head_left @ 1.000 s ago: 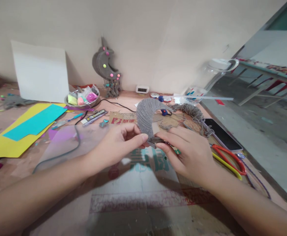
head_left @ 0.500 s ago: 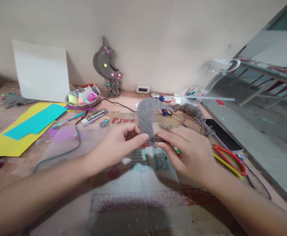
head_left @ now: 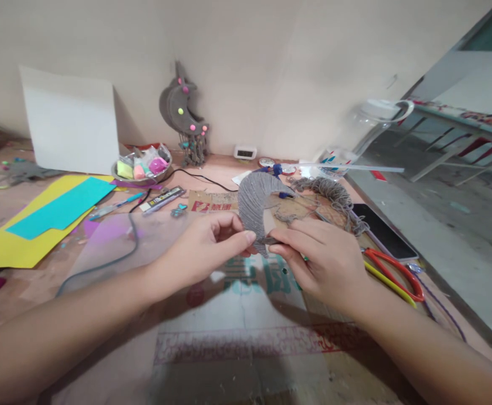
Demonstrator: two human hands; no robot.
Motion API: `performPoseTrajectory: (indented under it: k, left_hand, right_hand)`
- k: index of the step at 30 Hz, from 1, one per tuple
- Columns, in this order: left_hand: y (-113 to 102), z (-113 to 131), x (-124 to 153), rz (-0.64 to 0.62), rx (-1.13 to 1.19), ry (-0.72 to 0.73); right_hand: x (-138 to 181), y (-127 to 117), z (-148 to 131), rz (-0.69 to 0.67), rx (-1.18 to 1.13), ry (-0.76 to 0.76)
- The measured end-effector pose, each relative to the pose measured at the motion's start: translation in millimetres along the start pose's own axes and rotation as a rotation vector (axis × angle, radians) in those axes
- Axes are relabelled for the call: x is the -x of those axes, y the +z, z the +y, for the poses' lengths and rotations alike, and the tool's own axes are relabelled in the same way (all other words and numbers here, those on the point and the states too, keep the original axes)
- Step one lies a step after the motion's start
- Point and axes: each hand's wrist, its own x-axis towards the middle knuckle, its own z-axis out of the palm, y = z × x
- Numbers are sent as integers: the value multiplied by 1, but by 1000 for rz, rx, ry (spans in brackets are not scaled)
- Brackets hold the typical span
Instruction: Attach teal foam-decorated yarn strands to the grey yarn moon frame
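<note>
A crescent moon wrapped in grey yarn (head_left: 252, 202) is held upright above the table's middle. My left hand (head_left: 212, 242) pinches its lower left side between thumb and fingers. Close by on the right, my right hand (head_left: 321, 253) has thumb and forefinger closed on strands of grey yarn (head_left: 274, 241) at the crescent's lower tip. The curled fingers hide part of those strands. Behind the right hand lies a loose bundle of grey yarn (head_left: 330, 197). A finished-looking grey moon ornament (head_left: 180, 109) with coloured dots and dangling strands hangs against the wall.
Orange-handled scissors (head_left: 393, 273) and a black phone (head_left: 383, 230) lie to the right. At the back are a clear bottle (head_left: 368, 129), a small digital clock (head_left: 244, 152) and a bowl of clay packets (head_left: 142, 166). Yellow card (head_left: 30, 247) and blue card (head_left: 64, 208) lie left.
The crescent has dipped slightly and its upper tip has turned a little to the right. Both hands keep their hold and have barely moved.
</note>
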Motion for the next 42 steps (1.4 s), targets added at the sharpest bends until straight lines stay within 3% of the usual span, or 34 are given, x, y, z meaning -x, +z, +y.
performPoseTrajectory:
  k: [6,23,30,42]
  left_hand:
    - [-2,-1,0,-16,37,26]
    - [-1,0,2,-8,-65,25]
    - [-3,-5,-1,-25,76,20]
    - [-5,-3,0,-16,67,64]
  right_hand:
    - [0,0,-1,22,-72,62]
    - [-1,1,-3,23,-6,6]
    - [-1,-3,-1,59,-68,92]
    - [-2,-4,-1,36,36,10]
